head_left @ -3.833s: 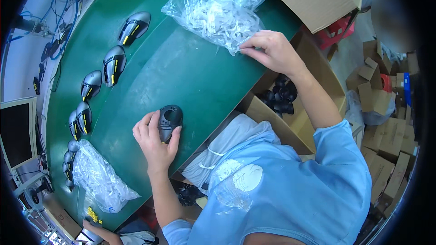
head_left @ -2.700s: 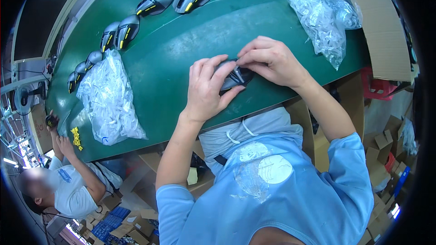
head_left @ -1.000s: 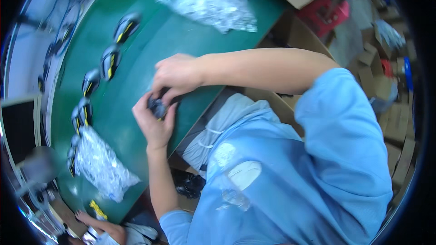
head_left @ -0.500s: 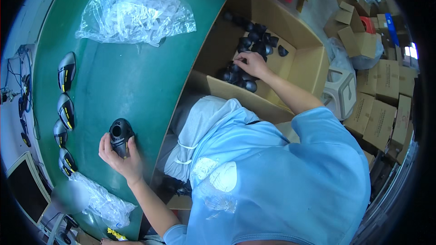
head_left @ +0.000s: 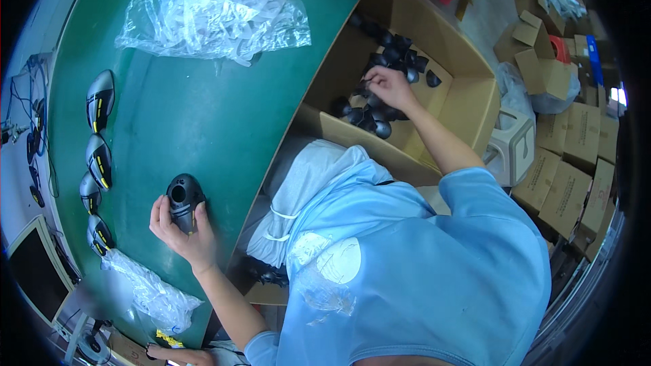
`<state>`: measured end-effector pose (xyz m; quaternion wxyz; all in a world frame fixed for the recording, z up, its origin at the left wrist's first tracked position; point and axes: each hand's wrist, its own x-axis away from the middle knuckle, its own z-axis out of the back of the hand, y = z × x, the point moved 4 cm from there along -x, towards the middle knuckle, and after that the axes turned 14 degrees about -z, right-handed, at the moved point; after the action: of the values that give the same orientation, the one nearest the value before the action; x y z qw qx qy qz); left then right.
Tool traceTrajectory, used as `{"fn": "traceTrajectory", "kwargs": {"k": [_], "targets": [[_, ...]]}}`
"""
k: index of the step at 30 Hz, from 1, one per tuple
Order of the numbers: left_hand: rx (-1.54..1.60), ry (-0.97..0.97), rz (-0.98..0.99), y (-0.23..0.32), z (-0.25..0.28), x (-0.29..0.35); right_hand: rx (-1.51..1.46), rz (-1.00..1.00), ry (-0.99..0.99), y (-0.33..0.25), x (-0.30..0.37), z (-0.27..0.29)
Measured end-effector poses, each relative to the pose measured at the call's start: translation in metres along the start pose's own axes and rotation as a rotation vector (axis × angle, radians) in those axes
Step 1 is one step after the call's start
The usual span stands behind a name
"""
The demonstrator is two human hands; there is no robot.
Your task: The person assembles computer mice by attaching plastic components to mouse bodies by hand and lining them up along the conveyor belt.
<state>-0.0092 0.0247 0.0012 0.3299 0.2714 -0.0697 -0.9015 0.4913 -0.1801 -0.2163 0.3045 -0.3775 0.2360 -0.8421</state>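
My left hand (head_left: 184,234) grips a black oval plastic housing (head_left: 183,193) with a round hole near its far end, at the green tabletop (head_left: 203,115). Its thumb and fingers press on the housing's two sides. Over at the right, my right hand (head_left: 393,89) is inside a deep cardboard box (head_left: 468,105), fingertips pinched together above a heap of dark rounded plastic caps (head_left: 369,118). Whatever those fingertips hold, if anything, is too small and dark to make out.
Several black, grey and yellow housings (head_left: 99,161) line the table's left side. A clear bag of pale strips (head_left: 224,17) lies at the far end, another plastic bag (head_left: 159,298) at the near left. Another person's hand (head_left: 180,354) shows at the bottom edge. Cartons (head_left: 553,179) and a stool (head_left: 510,146) stand right.
My right hand has lifted slightly and moved a little farther across the box, off the near caps. The left hand keeps its grip on the housing. The whole view has shifted slightly.
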Motion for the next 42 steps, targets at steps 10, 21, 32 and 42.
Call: {"fn": "traceTrajectory", "kwargs": {"k": [10,21,32,42], "targets": [[0.080,-0.050,0.026,-0.002,0.005,-0.014,-0.814,0.420,-0.084,-0.228,0.100,0.046],[0.110,0.027,0.016,0.000,0.005,-0.022,0.210,1.081,-0.327,-0.394,0.101,-0.093],[0.115,0.041,0.004,0.004,-0.001,-0.027,0.272,1.170,-0.465,-0.412,0.090,-0.101],[0.069,0.043,0.054,0.014,-0.001,-0.015,0.473,1.178,-0.441,-0.417,0.105,-0.105]]}}
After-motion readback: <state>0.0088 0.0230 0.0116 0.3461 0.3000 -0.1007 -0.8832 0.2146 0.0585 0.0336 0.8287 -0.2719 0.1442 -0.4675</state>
